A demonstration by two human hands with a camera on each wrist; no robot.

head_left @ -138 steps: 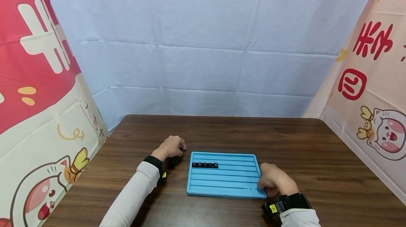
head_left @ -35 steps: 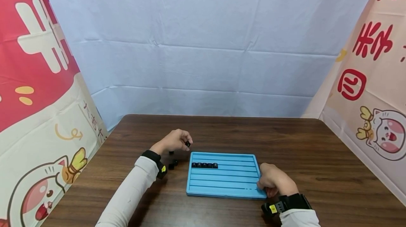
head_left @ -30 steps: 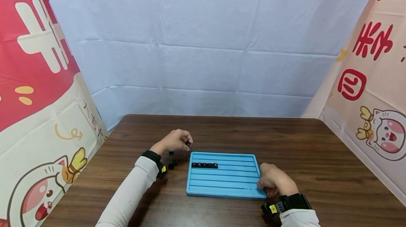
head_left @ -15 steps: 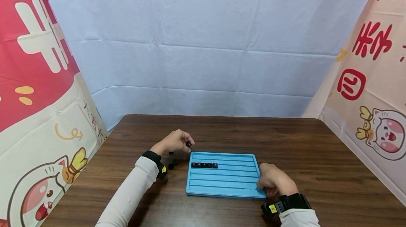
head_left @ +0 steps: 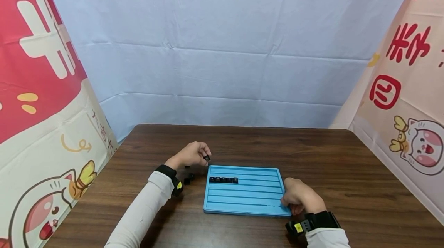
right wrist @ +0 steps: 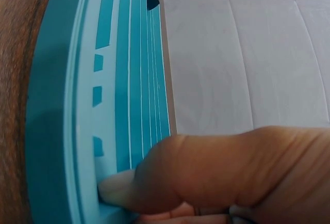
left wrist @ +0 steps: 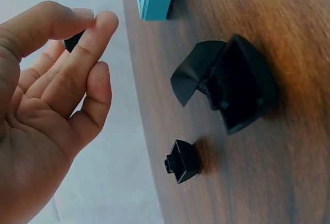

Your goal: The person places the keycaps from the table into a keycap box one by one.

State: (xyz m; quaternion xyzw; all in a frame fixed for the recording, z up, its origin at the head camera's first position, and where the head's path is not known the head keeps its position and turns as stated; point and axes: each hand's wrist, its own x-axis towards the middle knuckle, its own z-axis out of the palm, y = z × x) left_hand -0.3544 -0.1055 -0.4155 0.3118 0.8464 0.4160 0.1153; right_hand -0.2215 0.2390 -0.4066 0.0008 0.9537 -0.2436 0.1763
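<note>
My left hand (head_left: 190, 155) pinches a small black keycap (head_left: 207, 158) between thumb and fingertips, just beyond the far left corner of a light blue grooved tray (head_left: 256, 188). In the left wrist view that keycap (left wrist: 73, 41) is mostly covered by the fingers. A short row of black keycaps (head_left: 223, 180) sits in one groove at the tray's left side. My right hand (head_left: 301, 196) holds the tray by its near right corner. In the right wrist view, the thumb (right wrist: 154, 182) presses on top, inside the rim; the other fingers are mostly hidden.
Several loose black keycaps (head_left: 187, 181) lie on the brown wooden table (head_left: 263, 148), left of the tray and near my left wrist. In the left wrist view, one keycap (left wrist: 185, 159) lies tipped with its hollow side showing. A pale cloth (head_left: 222, 47) hangs behind the table.
Since the oldest frame my left hand has come up off the table from among the loose keycaps, now with one pinched in it. Lately it barely moves. The right hand and tray stay put.
</note>
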